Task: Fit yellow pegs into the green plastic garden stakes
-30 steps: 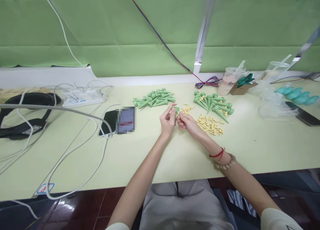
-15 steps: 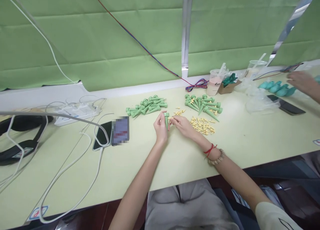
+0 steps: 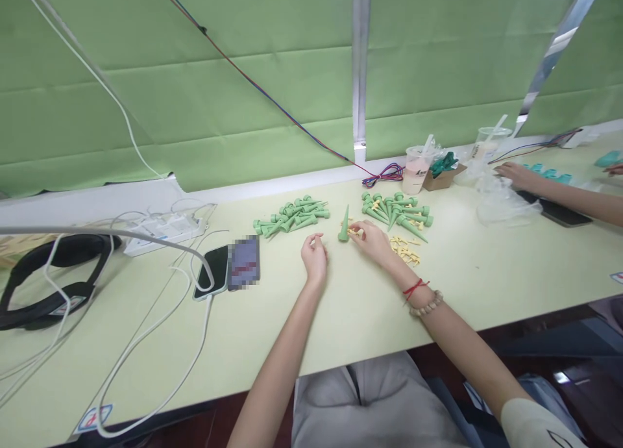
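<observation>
A green plastic spike (image 3: 344,226) points its tip upward, its wide capped end near the table top. At its right side are the fingertips of my right hand (image 3: 370,240), pinched on it. My left hand (image 3: 315,258) hovers to the left with fingers loosely curled and apart, and no object shows in it. Behind it lies a pile of green spikes (image 3: 292,215). A second group of green spikes (image 3: 396,209), some with small yellow pieces, lies beyond my right hand. Small yellow plastic pieces (image 3: 406,250) are scattered by my right wrist, partly hidden.
Two phones, one a dark phone (image 3: 213,273), lie left beside a white power strip (image 3: 165,230), cables and a black headset (image 3: 53,279). A drink cup (image 3: 415,172) and small cardboard box (image 3: 444,177) stand at the back right. Another person's hand (image 3: 518,174) reaches in nearby.
The green spike has left my left hand and moved right with my right hand, turning from cap up to tip up. The other person's hand has moved left and down.
</observation>
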Motion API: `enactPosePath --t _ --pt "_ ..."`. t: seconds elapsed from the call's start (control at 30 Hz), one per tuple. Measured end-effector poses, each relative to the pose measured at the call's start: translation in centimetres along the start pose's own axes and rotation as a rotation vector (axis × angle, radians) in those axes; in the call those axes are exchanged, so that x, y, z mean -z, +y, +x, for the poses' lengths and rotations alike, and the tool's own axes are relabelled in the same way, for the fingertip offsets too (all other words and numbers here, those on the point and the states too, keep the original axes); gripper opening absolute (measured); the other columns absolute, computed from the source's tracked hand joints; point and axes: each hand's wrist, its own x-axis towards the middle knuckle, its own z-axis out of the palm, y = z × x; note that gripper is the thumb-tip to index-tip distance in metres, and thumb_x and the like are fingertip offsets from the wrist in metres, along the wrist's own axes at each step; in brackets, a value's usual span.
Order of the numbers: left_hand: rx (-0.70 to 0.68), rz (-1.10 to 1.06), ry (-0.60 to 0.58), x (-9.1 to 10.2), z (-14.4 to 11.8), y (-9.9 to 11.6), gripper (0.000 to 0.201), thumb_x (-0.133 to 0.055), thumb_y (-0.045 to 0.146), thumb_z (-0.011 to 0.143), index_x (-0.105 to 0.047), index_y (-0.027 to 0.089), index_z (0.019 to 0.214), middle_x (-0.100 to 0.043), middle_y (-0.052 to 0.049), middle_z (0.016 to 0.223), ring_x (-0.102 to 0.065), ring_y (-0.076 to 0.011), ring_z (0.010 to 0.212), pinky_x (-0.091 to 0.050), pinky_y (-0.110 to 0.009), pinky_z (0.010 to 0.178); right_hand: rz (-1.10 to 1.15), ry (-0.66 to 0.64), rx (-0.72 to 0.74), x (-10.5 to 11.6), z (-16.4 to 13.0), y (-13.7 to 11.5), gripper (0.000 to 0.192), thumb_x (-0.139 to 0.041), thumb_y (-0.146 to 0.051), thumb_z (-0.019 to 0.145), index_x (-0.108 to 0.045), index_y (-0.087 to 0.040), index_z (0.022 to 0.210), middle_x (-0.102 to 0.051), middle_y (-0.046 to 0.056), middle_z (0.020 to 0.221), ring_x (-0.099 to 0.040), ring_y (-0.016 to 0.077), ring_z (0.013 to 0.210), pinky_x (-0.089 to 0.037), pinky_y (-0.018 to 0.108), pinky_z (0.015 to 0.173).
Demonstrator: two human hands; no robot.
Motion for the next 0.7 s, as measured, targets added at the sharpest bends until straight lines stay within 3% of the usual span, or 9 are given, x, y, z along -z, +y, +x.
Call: enactPosePath --t 0.17,0.3,0.4,0.47,0.6,0.7 --pt "-0.158 0.236 -0.054 0.5 0.2 0.0 0.025 -0.053 0.022 0.071 -0.063 0.019 0.093 -0.058 -0.003 0.071 -0.055 -0.0176 0.072 -0.042 -0.031 0.069 -0.011 -0.026 0.113 -0.5 -0.2 -0.3 0.056 -0.064 -0.035 0.072 -0.047 -0.021 0.123 -0.056 0.010 0.111 -0.052 0.0235 0.099 -0.040 0.034 0.079" --pt "-0.248 0.372 -0.166 -0.1 -0.3 -0.6 0.025 -0.066 0.020 0.062 -0.068 0.024 0.087 -0.060 -0.009 0.101 -0.049 -0.0275 0.101 -0.035 -0.041 0.089 0.110 -0.100 0.159 -1.3 -0.4 -0.6 0.038 -0.059 -0.025 0.077 -0.053 -0.019 0.114 -0.058 0.011 0.106 -0.050 0.0231 0.103 -0.037 0.037 0.087" --pt "-0.278 0.408 -0.213 -0.4 -0.5 -0.9 0.022 -0.067 0.024 0.063 -0.069 0.025 0.085 -0.060 -0.008 0.100 -0.048 -0.0288 0.103 -0.033 -0.045 0.090 0.214 -0.088 0.118 -1.5 -0.4 -0.8 0.015 -0.059 -0.027 0.077 -0.061 -0.017 0.088 -0.061 0.008 0.089 -0.054 0.0209 0.090 -0.040 0.035 0.083" --pt "-0.290 0.400 -0.215 -0.4 -0.4 -0.8 0.028 -0.069 0.024 0.062 -0.068 0.022 0.090 -0.060 -0.009 0.101 -0.049 -0.0275 0.102 -0.034 -0.043 0.090 0.319 -0.054 0.061 -1.4 -0.2 -1.0 0.016 -0.058 -0.033 0.078 -0.060 -0.017 0.078 -0.061 0.007 0.086 -0.056 0.0194 0.084 -0.042 0.034 0.079" --pt "-0.286 0.323 -0.198 0.2 0.2 0.1 0.048 -0.065 0.029 0.069 -0.056 0.019 0.115 -0.057 -0.011 0.110 -0.054 -0.0198 0.093 -0.042 -0.033 0.082 0.591 0.019 -0.117 -0.8 0.5 -1.3 0.032 -0.055 -0.047 0.077 -0.060 -0.017 0.085 -0.062 0.008 0.093 -0.061 0.0160 0.077 -0.048 0.028 0.067" --pt "-0.302 0.181 -0.235 0.7 0.4 1.1 0.056 -0.063 0.034 0.072 -0.047 0.023 0.125 -0.054 -0.010 0.118 -0.054 -0.0179 0.095 -0.044 -0.028 0.076 0.784 -0.009 -0.271 -0.3 0.8 -1.5 0.038 -0.055 -0.052 0.075 -0.060 -0.016 0.086 -0.065 0.006 0.083 -0.063 0.0131 0.068 -0.051 0.026 0.063"
